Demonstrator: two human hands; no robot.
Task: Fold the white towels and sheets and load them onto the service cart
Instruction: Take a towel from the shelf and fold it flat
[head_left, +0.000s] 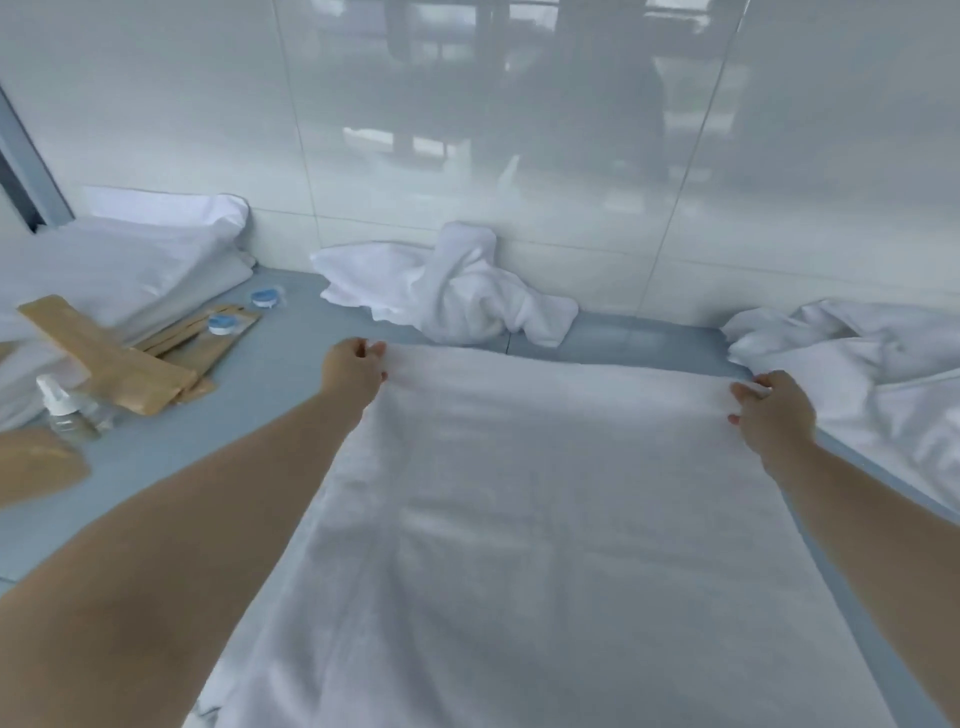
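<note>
A large white towel (545, 499) lies spread flat on the grey table (270, 384), running from the near edge toward the wall. My left hand (353, 371) pinches its far left corner. My right hand (774, 410) pinches its far right corner. Both arms are stretched forward along the towel's sides. A crumpled white towel (467, 291) lies against the wall just beyond the far edge. Another rumpled white sheet (862, 364) is heaped at the right. No cart is in view.
Stacked white pillows or folded linen (130, 260) sit at the back left. Brown paper packets (114, 353), small blue-lidded tubs (221, 323) and a small clear spray bottle (60, 408) lie at the left. A glossy white wall (467, 130) closes the table's far side.
</note>
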